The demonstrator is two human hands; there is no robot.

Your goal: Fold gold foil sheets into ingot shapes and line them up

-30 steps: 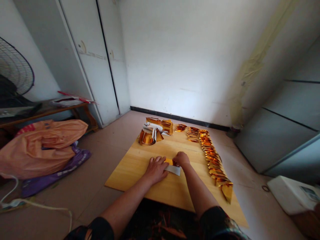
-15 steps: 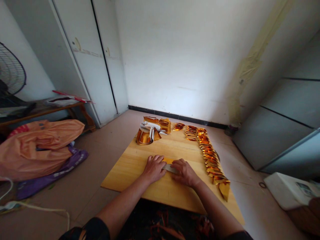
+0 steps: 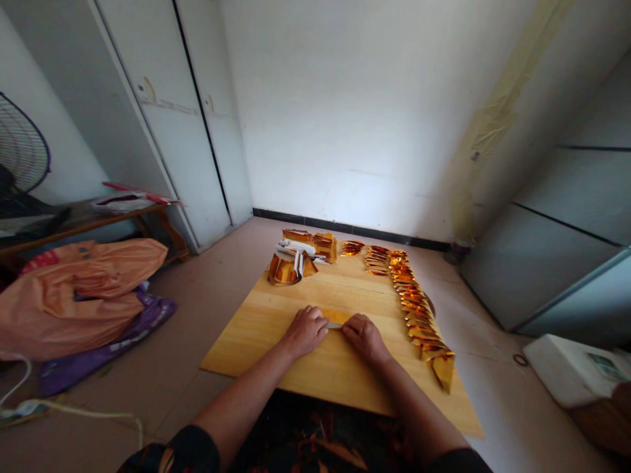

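A small sheet of gold foil paper [image 3: 336, 318] with a white underside lies on the wooden board [image 3: 276, 309] in front of me. My left hand [image 3: 305, 330] presses flat on its left part, fingers together. My right hand [image 3: 363, 336] rests on its right part, fingertips pinching the edge; most of the sheet is hidden under the two hands. A long row of folded gold paper pieces [image 3: 419, 315] runs along the board's right side. A loose pile of gold and white sheets [image 3: 300, 256] sits at the board's far end.
An orange plastic bag [image 3: 73, 289] over purple cloth lies on the floor at left, below a low wooden bench [image 3: 89, 220] and a fan [image 3: 20, 151]. White cupboard doors [image 3: 162, 118] stand behind. A white box [image 3: 572, 371] sits at right.
My right hand moved from the sheet's upper edge down onto it and closer to the left hand. Less of the white underside shows now.
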